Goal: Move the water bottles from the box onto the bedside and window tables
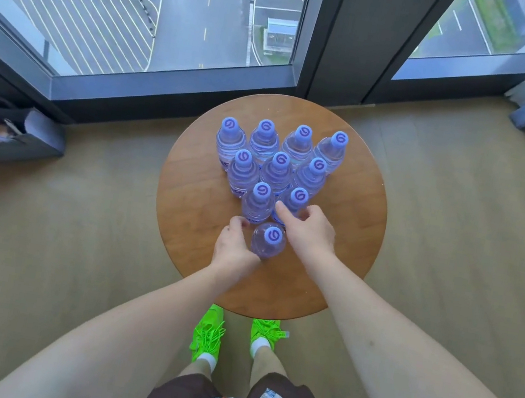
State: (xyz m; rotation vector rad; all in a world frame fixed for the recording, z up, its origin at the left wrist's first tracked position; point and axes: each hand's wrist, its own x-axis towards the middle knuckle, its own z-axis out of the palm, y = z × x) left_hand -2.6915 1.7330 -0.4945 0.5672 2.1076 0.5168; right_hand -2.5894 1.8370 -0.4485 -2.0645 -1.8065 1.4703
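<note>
— Standing upright on the round wooden tabletop (343, 247) by the window (147, 6): ten water bottles (277, 166) in a triangle, four at the far row, then three, two, and one at the near tip. No box in view.

— And the hands?

— Left hand (234, 246) curled against the left side of the front bottle (268, 241), fingers touching its shoulder; a full wrap-around grip not clear from this angle. Right hand (310, 229) reaching past it, fingers loosely bent and touching the right-hand bottle of the second row (296, 201) — resting on it, not clamped.

— Handling?

— Probably full, so moderately heavy and bottom-stable, yet tall and narrow: easy to tip with a sideways nudge. Thin clear plastic, likely to dent under a hard squeeze; smooth walls, maybe a bit slippery. Ribbed waist below the shoulder looks the surest place to hold, thumb on one side, fingers opposite.

— Risk?

— Packed close, bottles touching or nearly so. Knocking one could topple its neighbours like pins — better lifted straight up than dragged.
</note>
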